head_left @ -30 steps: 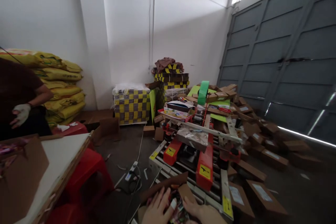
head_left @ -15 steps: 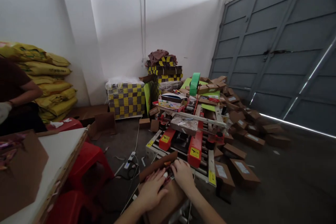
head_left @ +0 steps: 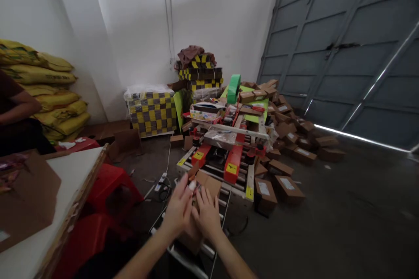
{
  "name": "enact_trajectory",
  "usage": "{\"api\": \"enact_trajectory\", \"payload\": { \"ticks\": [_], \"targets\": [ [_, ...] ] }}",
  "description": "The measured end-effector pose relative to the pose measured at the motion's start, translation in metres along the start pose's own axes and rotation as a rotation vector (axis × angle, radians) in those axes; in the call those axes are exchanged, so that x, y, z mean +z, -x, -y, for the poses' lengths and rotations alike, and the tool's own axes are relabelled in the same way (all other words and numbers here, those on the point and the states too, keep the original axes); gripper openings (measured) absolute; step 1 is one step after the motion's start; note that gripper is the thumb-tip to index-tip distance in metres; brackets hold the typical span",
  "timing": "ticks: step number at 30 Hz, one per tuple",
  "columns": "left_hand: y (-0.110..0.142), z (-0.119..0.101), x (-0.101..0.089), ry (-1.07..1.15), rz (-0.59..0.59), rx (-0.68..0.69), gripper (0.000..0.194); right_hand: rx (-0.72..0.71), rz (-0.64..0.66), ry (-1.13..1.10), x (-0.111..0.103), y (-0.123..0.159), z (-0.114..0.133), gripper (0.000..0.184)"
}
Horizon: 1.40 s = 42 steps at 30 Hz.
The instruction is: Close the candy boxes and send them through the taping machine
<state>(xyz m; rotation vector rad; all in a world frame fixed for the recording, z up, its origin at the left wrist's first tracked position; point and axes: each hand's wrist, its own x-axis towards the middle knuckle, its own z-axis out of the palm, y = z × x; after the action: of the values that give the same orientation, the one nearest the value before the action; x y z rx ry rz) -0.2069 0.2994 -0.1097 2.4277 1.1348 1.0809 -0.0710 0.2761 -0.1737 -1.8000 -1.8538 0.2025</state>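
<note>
Below me a small cardboard box [head_left: 190,232] sits on a roller conveyor [head_left: 209,250], its top flaps partly raised. My left hand [head_left: 177,208] is at the box's left side, fingers stretched out and tilted upward by the opening. My right hand [head_left: 207,212] lies with fingers spread over the top of the box, close beside the left one. Between the hands a small white item [head_left: 192,185] and some reddish contents show; what they are I cannot make out. A brown flap [head_left: 209,183] extends beyond my right fingertips.
Ahead stands a box-sealing machine [head_left: 234,163] with red belts and a green tape roll [head_left: 233,89]. Sealed cartons [head_left: 288,189] are heaped to its right. At left are a white table [head_left: 75,170], red stools [head_left: 113,189] and a co-worker's arm [head_left: 21,107].
My view has shifted. My left hand has turned from lying over the box to its left side, fingers up. My right hand has come nearer to it, fingers now spread.
</note>
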Motion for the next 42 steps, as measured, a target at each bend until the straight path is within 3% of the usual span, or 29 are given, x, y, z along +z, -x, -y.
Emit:
{"api": "enact_trajectory", "payload": {
  "ticks": [1, 3, 5, 8, 11, 16, 19, 22, 25, 28, 31, 34, 36, 40, 42],
  "targets": [
    [-0.011, 0.001, -0.011, 0.03, -0.073, -0.021, 0.048, 0.005, 0.017, 0.011, -0.003, 0.0, 0.002, 0.055],
    [-0.036, 0.011, -0.022, 0.161, -0.126, -0.2, 0.04, 0.014, 0.052, 0.037, -0.007, 0.001, 0.005, 0.055],
    [-0.055, 0.027, -0.017, 0.309, -0.045, -0.403, 0.033, 0.026, 0.085, 0.062, -0.009, 0.001, 0.006, 0.055],
    [-0.061, 0.045, 0.01, 0.445, 0.173, -0.51, 0.055, 0.046, 0.121, 0.074, -0.009, -0.001, 0.006, 0.055],
    [-0.049, 0.049, 0.033, 0.48, 0.265, -0.456, 0.029, 0.049, 0.112, 0.055, -0.005, -0.001, 0.004, 0.053],
    [-0.033, 0.046, 0.037, 0.232, 0.415, -0.156, 0.043, 0.051, -0.05, -0.125, 0.012, 0.005, -0.005, 0.054],
    [-0.031, 0.042, 0.034, 0.018, 0.457, -0.188, 0.046, 0.039, -0.221, -0.321, 0.024, 0.009, -0.016, 0.058],
    [-0.033, 0.035, 0.033, -0.261, 0.578, -0.189, 0.049, 0.021, -0.321, -0.384, 0.03, 0.009, -0.021, 0.059],
    [-0.035, 0.032, 0.031, -0.429, 0.671, -0.125, 0.051, 0.009, -0.244, -0.245, 0.027, 0.01, -0.015, 0.057],
    [-0.034, 0.035, 0.027, -0.347, 0.69, -0.07, 0.048, 0.026, -0.132, -0.081, 0.019, 0.011, -0.004, 0.057],
    [-0.04, 0.043, 0.031, -0.278, 0.656, -0.066, 0.047, 0.02, -0.112, -0.013, 0.016, 0.006, -0.006, 0.059],
    [-0.069, 0.055, 0.058, -0.309, 0.596, -0.083, 0.047, 0.007, -0.115, 0.008, 0.019, -0.028, -0.038, 0.056],
    [-0.109, 0.064, 0.087, -0.336, 0.555, -0.073, 0.046, 0.026, -0.105, 0.006, 0.015, -0.075, -0.071, 0.053],
    [-0.203, 0.069, 0.136, -0.312, 0.371, -0.106, 0.039, 0.09, -0.035, -0.076, -0.02, -0.178, -0.117, 0.05],
    [-0.224, 0.062, 0.14, -0.286, 0.264, -0.158, 0.036, 0.145, -0.047, -0.103, -0.039, -0.189, -0.117, 0.052]
  ]
}}
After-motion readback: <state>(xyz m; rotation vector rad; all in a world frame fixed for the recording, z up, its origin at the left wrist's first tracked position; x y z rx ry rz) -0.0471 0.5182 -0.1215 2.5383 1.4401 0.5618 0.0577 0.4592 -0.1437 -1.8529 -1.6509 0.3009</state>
